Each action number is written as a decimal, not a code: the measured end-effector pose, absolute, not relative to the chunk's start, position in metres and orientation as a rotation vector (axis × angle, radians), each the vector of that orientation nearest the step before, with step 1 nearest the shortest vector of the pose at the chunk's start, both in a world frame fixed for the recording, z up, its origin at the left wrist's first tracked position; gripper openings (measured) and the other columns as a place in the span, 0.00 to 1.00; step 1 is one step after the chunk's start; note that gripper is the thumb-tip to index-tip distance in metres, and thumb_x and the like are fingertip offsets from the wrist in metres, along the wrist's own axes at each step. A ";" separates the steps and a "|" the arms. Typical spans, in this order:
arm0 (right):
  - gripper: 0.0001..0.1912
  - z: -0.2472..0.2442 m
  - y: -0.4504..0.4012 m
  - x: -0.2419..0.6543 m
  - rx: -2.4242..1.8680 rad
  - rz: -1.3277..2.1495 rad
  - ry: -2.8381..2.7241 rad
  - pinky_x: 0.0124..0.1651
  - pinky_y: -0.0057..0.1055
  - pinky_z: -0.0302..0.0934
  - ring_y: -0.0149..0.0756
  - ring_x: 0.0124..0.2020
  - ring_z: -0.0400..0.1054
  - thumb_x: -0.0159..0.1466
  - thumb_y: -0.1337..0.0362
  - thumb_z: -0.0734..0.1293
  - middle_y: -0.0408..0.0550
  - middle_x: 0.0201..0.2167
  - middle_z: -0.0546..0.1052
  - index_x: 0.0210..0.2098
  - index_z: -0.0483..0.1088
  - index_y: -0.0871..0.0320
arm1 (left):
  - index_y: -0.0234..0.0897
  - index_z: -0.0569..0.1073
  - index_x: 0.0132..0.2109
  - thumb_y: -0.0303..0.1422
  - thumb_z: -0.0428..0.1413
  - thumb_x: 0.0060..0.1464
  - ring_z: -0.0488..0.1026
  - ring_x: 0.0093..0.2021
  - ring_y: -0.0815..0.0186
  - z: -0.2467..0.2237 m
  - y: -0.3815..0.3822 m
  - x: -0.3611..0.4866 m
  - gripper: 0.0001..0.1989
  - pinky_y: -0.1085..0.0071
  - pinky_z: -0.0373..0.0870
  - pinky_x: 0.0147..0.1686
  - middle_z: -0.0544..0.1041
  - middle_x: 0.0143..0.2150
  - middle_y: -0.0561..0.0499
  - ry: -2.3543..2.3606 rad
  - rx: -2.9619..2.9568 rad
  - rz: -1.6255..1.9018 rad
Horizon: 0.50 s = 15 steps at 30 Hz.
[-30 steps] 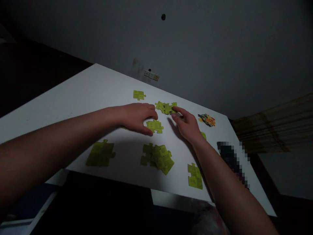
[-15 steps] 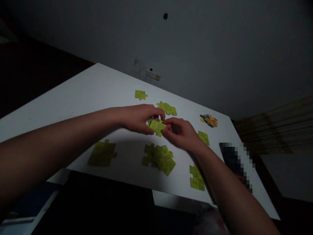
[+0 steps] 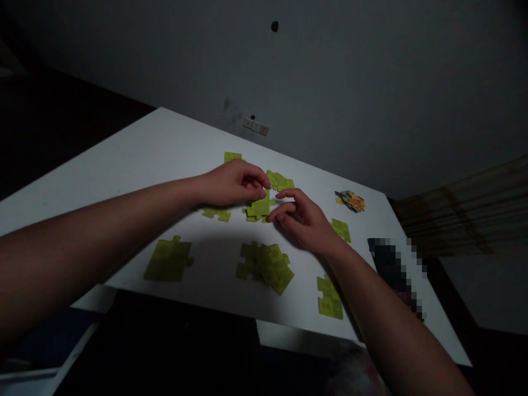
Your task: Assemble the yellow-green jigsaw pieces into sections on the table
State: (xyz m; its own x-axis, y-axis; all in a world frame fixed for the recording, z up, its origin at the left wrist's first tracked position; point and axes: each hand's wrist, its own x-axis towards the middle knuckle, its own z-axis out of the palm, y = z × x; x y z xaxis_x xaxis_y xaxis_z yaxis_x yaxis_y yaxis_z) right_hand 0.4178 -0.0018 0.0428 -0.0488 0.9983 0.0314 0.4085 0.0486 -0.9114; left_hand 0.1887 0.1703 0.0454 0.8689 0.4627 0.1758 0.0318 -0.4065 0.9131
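Note:
Yellow-green jigsaw pieces lie on a white table (image 3: 144, 165). My left hand (image 3: 236, 184) curls over a small stack of jigsaw pieces (image 3: 259, 209), its fingertips on the top edge and its thumb hidden. My right hand (image 3: 303, 219) is beside the stack, with its fingers spread and its fingertips at the right edge. A joined pair of pieces (image 3: 280, 181) lies just beyond both hands. A lone piece (image 3: 215, 214) sits below my left palm, and another (image 3: 233, 157) is partly hidden behind my left hand.
A large joined section (image 3: 168, 258), a piece cluster (image 3: 266, 267) and further pieces (image 3: 330, 297) (image 3: 341, 230) lie around. A multicoloured pile of pieces (image 3: 350, 201) is at the far right. A pixelated dark object (image 3: 391, 267) rests near the right table edge.
My hands have moved apart. The piece they held together now lies on the stack, and my right fingers have opened away from it. My left hand has shifted up and left.

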 end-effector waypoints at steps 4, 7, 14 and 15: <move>0.20 0.046 0.000 0.421 -1.462 0.882 -1.640 0.49 0.45 0.76 0.46 0.40 0.84 0.74 0.47 0.75 0.45 0.40 0.91 0.59 0.73 0.46 | 0.34 0.91 0.54 0.40 0.72 0.65 0.81 0.37 0.63 0.047 0.171 0.187 0.16 0.66 0.79 0.42 0.86 0.36 0.48 0.384 1.992 0.498; 0.16 0.045 0.001 0.422 -1.455 0.848 -1.685 0.46 0.43 0.75 0.44 0.37 0.82 0.75 0.48 0.74 0.44 0.37 0.89 0.57 0.76 0.47 | 0.36 0.93 0.53 0.40 0.72 0.66 0.82 0.38 0.61 0.049 0.170 0.187 0.15 0.64 0.79 0.44 0.87 0.36 0.47 0.394 2.059 0.485; 0.14 0.041 0.001 0.422 -1.520 0.786 -1.670 0.40 0.41 0.74 0.43 0.33 0.79 0.71 0.50 0.77 0.43 0.34 0.88 0.51 0.81 0.49 | 0.37 0.93 0.54 0.38 0.72 0.65 0.82 0.38 0.62 0.053 0.169 0.187 0.14 0.62 0.81 0.46 0.89 0.38 0.47 0.395 2.078 0.484; 0.14 0.040 0.001 0.422 -1.533 0.785 -1.658 0.40 0.41 0.74 0.44 0.33 0.80 0.70 0.50 0.77 0.43 0.33 0.88 0.50 0.82 0.48 | 0.37 0.93 0.54 0.38 0.72 0.66 0.82 0.37 0.62 0.053 0.169 0.187 0.14 0.62 0.81 0.46 0.88 0.37 0.48 0.397 2.070 0.480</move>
State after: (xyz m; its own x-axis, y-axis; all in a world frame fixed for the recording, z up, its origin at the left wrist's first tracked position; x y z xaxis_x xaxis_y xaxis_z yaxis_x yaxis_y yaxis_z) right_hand 0.4216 0.0006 0.0404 -0.0192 0.9939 0.1083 0.5460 0.1012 -0.8316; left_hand 0.1870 0.1691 0.0535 0.8706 0.4585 0.1786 0.0898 -0.5049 0.8585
